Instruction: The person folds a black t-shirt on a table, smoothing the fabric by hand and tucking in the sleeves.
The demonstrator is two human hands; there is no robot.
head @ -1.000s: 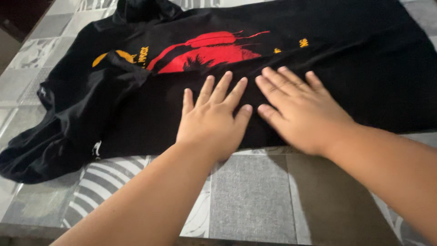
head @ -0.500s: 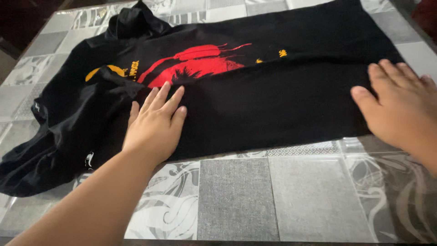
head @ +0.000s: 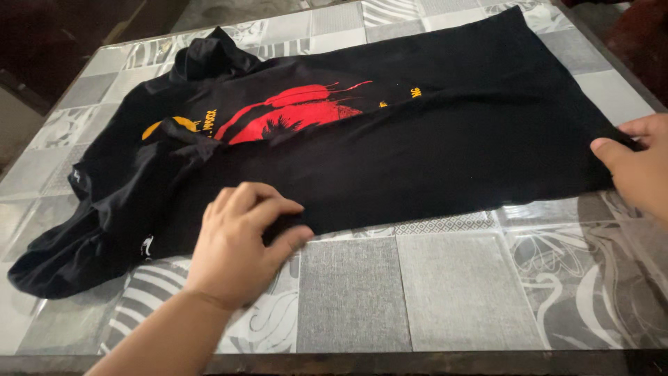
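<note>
Left hand pinching black shirt hem; right hand, half cut off, seemingly gripping too

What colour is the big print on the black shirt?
The print is red, with small yellow parts beside it; it shows in the head view.

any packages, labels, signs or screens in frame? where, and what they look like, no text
No packages, signs or screens.
Chest print on the black T-shirt, middle of the table: red splash shape with dark silhouette.
Yellow arc and small yellow lettering left of the red print; another yellow bit to its right.
Small white mark on the sleeve near the left hand.
Right hand grips the shirt's hem edge.
</note>
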